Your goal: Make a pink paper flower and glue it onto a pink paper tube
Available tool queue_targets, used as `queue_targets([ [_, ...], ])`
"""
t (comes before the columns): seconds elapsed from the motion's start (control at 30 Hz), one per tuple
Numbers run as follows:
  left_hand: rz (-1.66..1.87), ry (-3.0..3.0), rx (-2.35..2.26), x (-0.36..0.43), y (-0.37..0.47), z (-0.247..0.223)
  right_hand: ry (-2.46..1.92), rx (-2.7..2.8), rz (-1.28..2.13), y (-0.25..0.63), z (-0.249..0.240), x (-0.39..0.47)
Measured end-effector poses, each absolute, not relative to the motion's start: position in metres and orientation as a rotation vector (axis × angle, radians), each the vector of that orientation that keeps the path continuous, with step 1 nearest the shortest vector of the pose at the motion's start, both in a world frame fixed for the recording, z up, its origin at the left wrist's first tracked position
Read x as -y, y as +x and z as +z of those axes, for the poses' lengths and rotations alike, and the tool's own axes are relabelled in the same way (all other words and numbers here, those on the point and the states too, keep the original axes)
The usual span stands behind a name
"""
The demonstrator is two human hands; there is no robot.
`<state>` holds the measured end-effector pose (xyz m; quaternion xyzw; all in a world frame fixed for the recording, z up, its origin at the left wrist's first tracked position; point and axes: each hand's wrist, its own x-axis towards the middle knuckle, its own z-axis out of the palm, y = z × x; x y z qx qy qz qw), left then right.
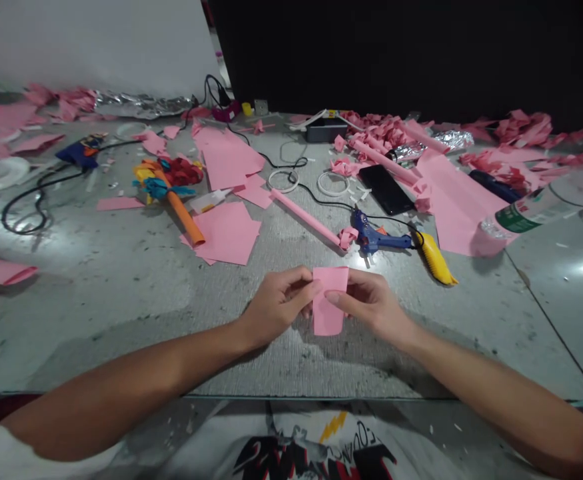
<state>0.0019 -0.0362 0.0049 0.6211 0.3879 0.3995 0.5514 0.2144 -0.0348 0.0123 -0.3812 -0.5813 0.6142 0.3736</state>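
Observation:
Near the table's front edge, a small pink rectangle of paper (329, 321) is held upright between both hands. My left hand (281, 300) pinches its left side, thumb in front and fingers partly behind. On the right side, my right hand (371, 303) grips it with the thumb lying across the front; the other fingers are mostly hidden behind the paper. Just beyond the hands lie a blue glue gun (378, 237) and a rolled pink paper stick (311, 219) with a curled paper end. A yellow wrapped piece (436, 259) rests right of the glue gun.
Pink paper sheets (228, 233) lie left of centre beside an orange paper roll (184, 215) with coloured paper petals. A black phone (387, 189), two white rings and a cord lie beyond. A plastic bottle (521, 215) lies on the right. Crumpled pink paper (371, 127) lines the back.

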Motion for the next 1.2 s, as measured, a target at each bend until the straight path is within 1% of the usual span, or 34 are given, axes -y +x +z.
queue_targets([
  [0.53, 0.930, 1.514, -0.927, 0.0360, -0.0010, 0.0040, -0.962, 1.470, 1.583, 0.2156, 0.0072, 0.0375],
  [0.83, 0.933, 1.511, -0.936, 0.0358, 0.0007, 0.0032, -0.937, 1.455, 1.594, 0.2131, 0.0125, 0.0382],
  [1.2, 0.931, 1.565, -0.948, 0.0362, -0.0005, 0.0040, -0.912, 1.443, 1.578, 0.2139, 0.0034, 0.0380],
])
